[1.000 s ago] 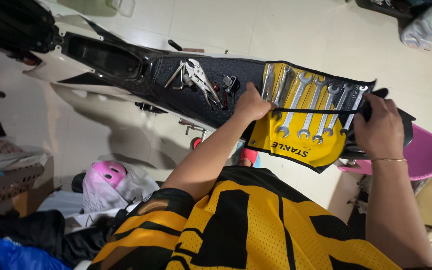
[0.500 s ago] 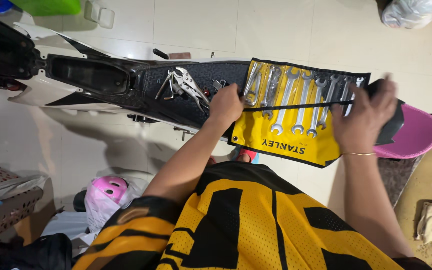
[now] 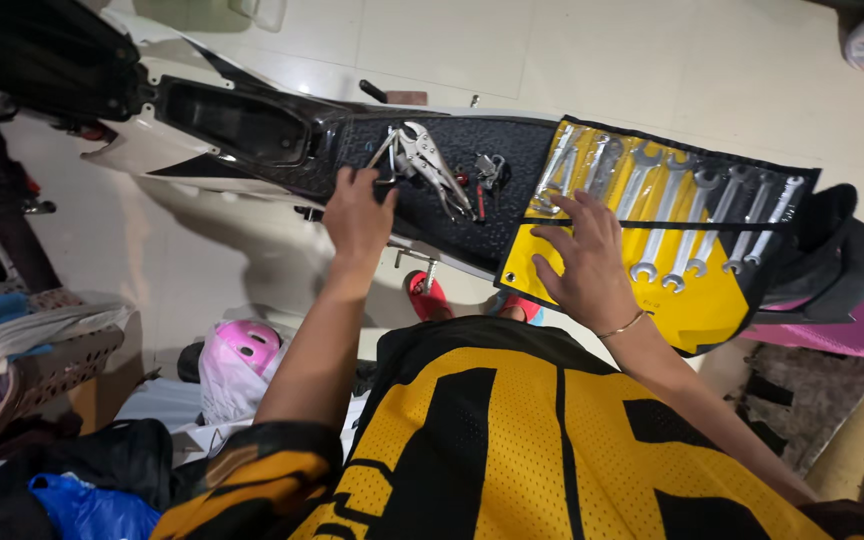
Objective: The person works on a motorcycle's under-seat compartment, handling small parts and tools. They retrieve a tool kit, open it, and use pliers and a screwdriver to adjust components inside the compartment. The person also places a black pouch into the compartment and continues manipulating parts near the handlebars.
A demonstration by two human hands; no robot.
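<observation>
You were at the stage of laying out and choosing tools, not yet working with one, as far as I could judge. The silver locking pliers with long steel handles [image 3: 430, 160] lay on the black textured seat of the white scooter [image 3: 512, 150], just beside a small red-handled tool [image 3: 479, 195].

Your left hand [image 3: 357, 215] was stretched forward from a nearly straight forearm, with the back of the hand up and the fingertips at the handle ends of the pliers. The knuckles hid the fingertips from the camera, so I could not tell if they already pinched a handle or only touched it. To lift the pliers, the fingers would need to close fully around both handles, because the tool lay flat against the seat.

Your right hand [image 3: 582, 265], with a thin gold bracelet [image 3: 624, 325] at the wrist, rested palm down on the yellow and black fabric tool roll [image 3: 712, 310]. Its fingers were spread wide and held nothing. They lay over the left end of the row of steel combination wrenches [image 3: 672, 225], which sat in their pockets. The roll was draped over the rear of the seat and hung over its edge, so this flat hand was probably keeping it from sliding.
</observation>
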